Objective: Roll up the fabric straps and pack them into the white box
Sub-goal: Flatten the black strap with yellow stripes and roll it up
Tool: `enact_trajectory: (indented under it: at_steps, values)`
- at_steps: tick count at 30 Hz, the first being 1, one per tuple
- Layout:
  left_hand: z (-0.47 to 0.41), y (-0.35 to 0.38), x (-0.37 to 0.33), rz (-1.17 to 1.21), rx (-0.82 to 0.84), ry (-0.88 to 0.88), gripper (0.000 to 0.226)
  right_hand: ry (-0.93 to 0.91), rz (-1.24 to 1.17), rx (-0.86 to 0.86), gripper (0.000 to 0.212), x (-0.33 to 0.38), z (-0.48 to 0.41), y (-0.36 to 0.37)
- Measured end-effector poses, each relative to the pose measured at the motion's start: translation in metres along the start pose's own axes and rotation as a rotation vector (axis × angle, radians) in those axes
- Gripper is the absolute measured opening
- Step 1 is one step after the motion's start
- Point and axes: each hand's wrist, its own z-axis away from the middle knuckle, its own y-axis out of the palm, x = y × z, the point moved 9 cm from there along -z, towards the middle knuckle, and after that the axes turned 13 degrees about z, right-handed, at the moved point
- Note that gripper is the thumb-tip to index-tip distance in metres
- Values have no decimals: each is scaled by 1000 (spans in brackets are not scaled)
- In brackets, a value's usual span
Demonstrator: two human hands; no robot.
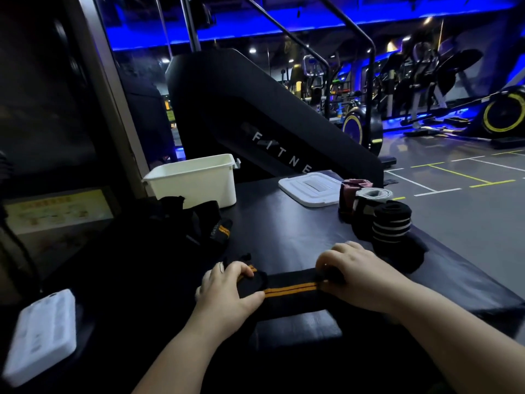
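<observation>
At the near edge of the black bench top, one fabric strap — black with two orange stripes — is laid flat, left to right, between the two hands. The left hand is curled round the strap's left end, which appears bunched or partly rolled under the fingers. The right hand is clamped on the right end, fingers bent down over it. The hands are held apart, with the striped length stretched between them.

Handling is judged as follows. The strap looks soft, light and elastic, with no stiffness of its own, so a roll is likely to spring loose unless it is pinched across its full width. Hold is best taken at the rolled end, thumb beneath and fingers on top, with the free length kept taut.

Containers are noted next. The white box is stood at the far left of the bench top, open, and its lid is laid flat well to its right. No strap is seen inside, though the floor of the box is hidden by its near wall. Three rolled straps are stood close together at the right edge, outside the box. A dark heap of unrolled straps is found just before the box — the count cannot be told. Packing is judged not yet begun.
</observation>
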Motion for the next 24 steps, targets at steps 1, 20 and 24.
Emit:
enact_trajectory:
  at_steps: [1, 20, 24]
  values:
    - [1, -1, 3, 11, 9, -10, 38, -35, -7, -32, 27, 9, -3, -6]
    - [24, -47, 36, -19, -132, 80, 30, -277, -79, 0, 34, 121, -46, 3]
    - [28, -57, 38, -24, -173, 81, 28, -259, -39, 46, 37, 127, -49, 11]
